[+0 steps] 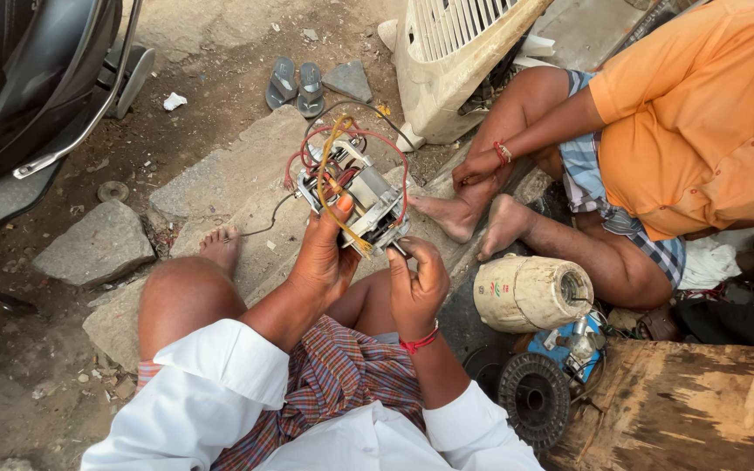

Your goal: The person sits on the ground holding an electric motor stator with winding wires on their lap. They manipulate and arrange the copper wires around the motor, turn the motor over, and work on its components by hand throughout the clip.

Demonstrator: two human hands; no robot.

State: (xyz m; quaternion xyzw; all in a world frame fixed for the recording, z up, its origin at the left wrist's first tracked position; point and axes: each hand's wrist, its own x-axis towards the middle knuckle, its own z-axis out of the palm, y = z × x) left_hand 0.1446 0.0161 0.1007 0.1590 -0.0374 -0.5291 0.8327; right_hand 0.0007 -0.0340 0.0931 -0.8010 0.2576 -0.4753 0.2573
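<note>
**Colours on the Ground**

The motor (355, 196) near the centre shows silver-grey metal, wrapped in red, yellow and black wires. A red thread circles the wrist of the right hand (418, 281). At six o'clock, white sleeves (220, 384) meet a checked cloth (342, 375) of red, purple and blue. At two o'clock sits an orange shirt (700, 105) over a blue-and-white checked wrap. Grey sandals (297, 85) lie at twelve o'clock, and a cream cylinder (530, 292) at four o'clock.
</note>
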